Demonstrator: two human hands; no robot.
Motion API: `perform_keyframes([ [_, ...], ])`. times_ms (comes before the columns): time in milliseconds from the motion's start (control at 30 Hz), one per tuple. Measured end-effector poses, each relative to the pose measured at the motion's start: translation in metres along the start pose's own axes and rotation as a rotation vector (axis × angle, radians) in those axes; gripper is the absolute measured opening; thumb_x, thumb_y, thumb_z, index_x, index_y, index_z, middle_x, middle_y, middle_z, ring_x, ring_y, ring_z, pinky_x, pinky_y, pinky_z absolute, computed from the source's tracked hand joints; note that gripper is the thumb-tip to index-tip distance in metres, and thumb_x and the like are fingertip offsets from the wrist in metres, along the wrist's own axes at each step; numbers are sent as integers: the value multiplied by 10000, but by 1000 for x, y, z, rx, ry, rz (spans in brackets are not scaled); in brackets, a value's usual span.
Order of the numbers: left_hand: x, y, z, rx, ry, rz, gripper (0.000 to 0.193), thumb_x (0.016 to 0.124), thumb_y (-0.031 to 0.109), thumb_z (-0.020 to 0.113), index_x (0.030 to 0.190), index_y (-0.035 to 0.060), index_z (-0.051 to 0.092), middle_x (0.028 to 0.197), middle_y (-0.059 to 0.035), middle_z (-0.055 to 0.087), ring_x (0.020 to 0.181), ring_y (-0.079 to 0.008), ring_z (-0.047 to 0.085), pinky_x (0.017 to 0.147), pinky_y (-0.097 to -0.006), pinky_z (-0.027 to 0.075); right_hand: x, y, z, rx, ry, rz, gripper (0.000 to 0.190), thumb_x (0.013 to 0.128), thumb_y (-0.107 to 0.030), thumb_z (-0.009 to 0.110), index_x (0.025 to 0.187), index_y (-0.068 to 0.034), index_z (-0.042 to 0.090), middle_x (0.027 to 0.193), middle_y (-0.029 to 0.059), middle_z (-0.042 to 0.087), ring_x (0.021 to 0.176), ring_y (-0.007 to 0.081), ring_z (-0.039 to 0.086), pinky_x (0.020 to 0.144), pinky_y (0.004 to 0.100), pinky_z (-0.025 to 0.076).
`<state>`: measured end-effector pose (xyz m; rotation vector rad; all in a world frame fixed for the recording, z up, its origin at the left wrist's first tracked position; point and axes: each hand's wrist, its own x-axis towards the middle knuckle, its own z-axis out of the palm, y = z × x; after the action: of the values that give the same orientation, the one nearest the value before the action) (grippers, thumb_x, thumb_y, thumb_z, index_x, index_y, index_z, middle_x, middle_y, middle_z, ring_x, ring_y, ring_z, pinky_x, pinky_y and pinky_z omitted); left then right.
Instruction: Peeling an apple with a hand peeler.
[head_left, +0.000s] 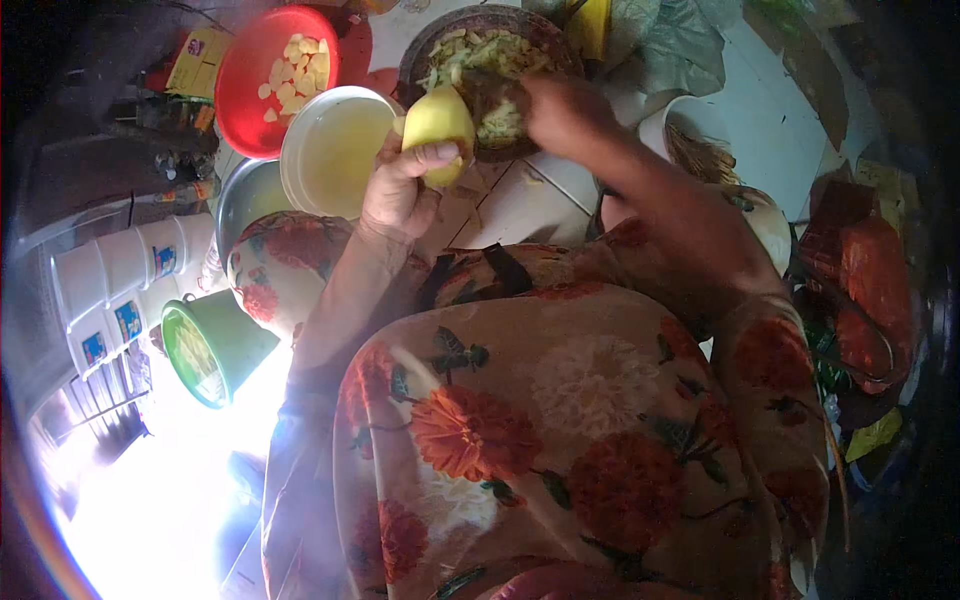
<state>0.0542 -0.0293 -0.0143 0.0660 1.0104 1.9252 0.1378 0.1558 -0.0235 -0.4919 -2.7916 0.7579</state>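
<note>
My left hand (401, 187) grips a large, mostly peeled yellow potato (439, 120), holding it up in front of a dark round basin (412, 71). A darker patch shows on its lower part, by my thumb. Pale peelings (487, 45) fill much of that basin. Over the basin's right side, my right hand (562, 116) is closed and blurred by motion. A dark, smeared shape that looks like a knife blade (491, 90) reaches from it towards the potato; its handle is hidden in my fist.
Left of the potato stand a white tub (300, 161) of yellowish liquid, a red basin (232, 90) with pale slices (300, 71) and a metal basin (229, 199). A green bucket (255, 334) is lower left. A white pail (655, 127) with brown bristles sits right of my right hand.
</note>
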Motion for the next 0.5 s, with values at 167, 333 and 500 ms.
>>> perform_keyframes([
  [167,2,1,-8,24,36,2,378,725,-13,660,1085,20,550,985,-78,615,916,-204,598,802,-329,495,-6,-17,-12,93,15,-12,252,881,-292,529,838,-45,555,708,183,604,667,392,593,588,464,466],
  [333,3,3,-4,44,69,12,373,722,-14,660,1077,8,550,990,-82,612,914,-204,600,805,-330,495,-22,-36,-8,154,-87,-184,260,875,-281,549,764,-51,503,656,162,580,648,385,588,564,468,462],
  [500,0,0,-5,8,-45,-19,390,712,-11,666,1081,10,543,982,-80,607,916,-210,600,807,-336,500,-4,-5,7,22,13,2,292,891,-328,514,789,-55,534,696,178,603,674,387,596,583,469,467],
])
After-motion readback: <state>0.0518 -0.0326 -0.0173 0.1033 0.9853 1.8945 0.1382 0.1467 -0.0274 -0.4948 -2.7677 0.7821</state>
